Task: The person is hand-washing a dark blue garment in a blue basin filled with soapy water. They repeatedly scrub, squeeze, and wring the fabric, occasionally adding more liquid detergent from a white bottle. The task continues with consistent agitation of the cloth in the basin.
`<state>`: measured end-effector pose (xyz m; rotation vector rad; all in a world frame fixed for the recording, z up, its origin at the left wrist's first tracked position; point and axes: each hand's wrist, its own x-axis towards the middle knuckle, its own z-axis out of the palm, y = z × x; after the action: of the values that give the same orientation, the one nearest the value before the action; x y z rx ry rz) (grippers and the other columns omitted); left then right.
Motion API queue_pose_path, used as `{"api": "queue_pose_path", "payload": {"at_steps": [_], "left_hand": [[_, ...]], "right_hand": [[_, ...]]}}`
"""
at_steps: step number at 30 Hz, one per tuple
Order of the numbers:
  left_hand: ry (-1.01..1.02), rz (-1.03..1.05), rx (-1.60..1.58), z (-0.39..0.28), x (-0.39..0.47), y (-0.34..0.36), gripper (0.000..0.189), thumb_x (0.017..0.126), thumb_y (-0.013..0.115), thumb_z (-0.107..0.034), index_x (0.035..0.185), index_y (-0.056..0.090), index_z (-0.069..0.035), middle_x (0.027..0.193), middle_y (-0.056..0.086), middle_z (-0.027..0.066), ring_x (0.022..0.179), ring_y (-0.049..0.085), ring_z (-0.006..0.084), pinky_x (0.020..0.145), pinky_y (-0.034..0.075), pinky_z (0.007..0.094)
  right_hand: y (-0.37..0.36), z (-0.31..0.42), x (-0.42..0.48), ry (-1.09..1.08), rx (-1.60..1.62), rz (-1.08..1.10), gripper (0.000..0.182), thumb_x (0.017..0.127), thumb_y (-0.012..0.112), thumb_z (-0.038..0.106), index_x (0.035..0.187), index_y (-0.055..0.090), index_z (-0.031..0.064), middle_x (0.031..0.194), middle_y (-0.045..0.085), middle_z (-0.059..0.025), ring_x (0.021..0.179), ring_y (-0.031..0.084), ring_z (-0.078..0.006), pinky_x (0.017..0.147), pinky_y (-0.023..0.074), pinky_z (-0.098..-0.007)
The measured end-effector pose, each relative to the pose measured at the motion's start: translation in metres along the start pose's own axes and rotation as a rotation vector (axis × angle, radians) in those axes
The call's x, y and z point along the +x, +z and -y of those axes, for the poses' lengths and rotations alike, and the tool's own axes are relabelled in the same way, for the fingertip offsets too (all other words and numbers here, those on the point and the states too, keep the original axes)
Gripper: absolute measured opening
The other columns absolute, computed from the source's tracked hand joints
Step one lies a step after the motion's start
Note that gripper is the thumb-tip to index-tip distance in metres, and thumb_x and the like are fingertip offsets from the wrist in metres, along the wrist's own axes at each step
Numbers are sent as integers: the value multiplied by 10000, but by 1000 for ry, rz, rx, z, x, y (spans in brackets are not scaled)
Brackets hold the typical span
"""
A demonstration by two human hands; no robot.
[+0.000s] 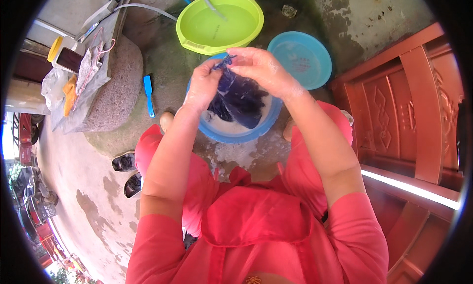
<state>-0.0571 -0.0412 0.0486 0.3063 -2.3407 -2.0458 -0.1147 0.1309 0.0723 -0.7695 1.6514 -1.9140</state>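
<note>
Over a blue plastic basin (232, 138) of cloudy, sudsy water, my two wet hands hold up a dark navy cloth (245, 105). My left hand (203, 82) grips its bunched upper end between thumb and fingers. Thumb and fingertips of my right hand (264, 68) meet the same bunched end from the other side, with some suds on the skin. The lower part of the cloth hangs or rests in the basin; which of the two cannot be told. What kind of garment it is stays unclear.
A lime-green tub (221, 25) with water and a hose (210, 3) stands beyond. Right of it sits a turquoise basin (301, 59). A blue brush (149, 95), black shoes (123, 162) and a stone slab (99, 77) with a phone (69, 60) lie left; a red metal door (399, 114) stands right.
</note>
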Motion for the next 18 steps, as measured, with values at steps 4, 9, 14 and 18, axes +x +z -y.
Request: {"api": "queue_pose_path", "payload": {"at_steps": [4, 9, 14, 18], "left_hand": [[-43, -42, -574, -3, -3, -5, 215, 859, 464, -11, 1050, 555, 25, 928, 638, 76, 825, 603, 136, 757, 481, 265], [69, 91, -861, -21, -10, -25, 213, 846, 457, 3, 1040, 544, 22, 998, 628, 126, 935, 600, 222, 873, 464, 343], [84, -10, -931, -25, -7, -51, 198, 834, 478, -5, 1016, 554, 19, 970, 633, 122, 917, 598, 224, 863, 459, 347], [63, -120, -745, -14, -5, -72, 136, 845, 543, -51, 970, 580, -11, 955, 639, 103, 897, 600, 203, 833, 460, 320]], "right_hand": [[-23, -18, -3, 6, -528, -31, 516, 784, 614, 31, 1272, 451, -16, 1193, 539, -175, 1120, 514, -259, 935, 429, -353], [-21, -44, -2, 329, -988, 226, 284, 819, 618, 186, 1037, 598, 4, 983, 617, -190, 981, 567, -365, 840, 443, -420], [-30, -61, -2, 195, -520, -151, 225, 870, 556, 219, 844, 584, -3, 730, 580, -101, 709, 534, -239, 697, 435, -344], [-26, -15, 4, 305, -30, -354, 626, 866, 578, 308, 1347, 340, -15, 1132, 555, -99, 1019, 518, -173, 888, 418, -319]]}}
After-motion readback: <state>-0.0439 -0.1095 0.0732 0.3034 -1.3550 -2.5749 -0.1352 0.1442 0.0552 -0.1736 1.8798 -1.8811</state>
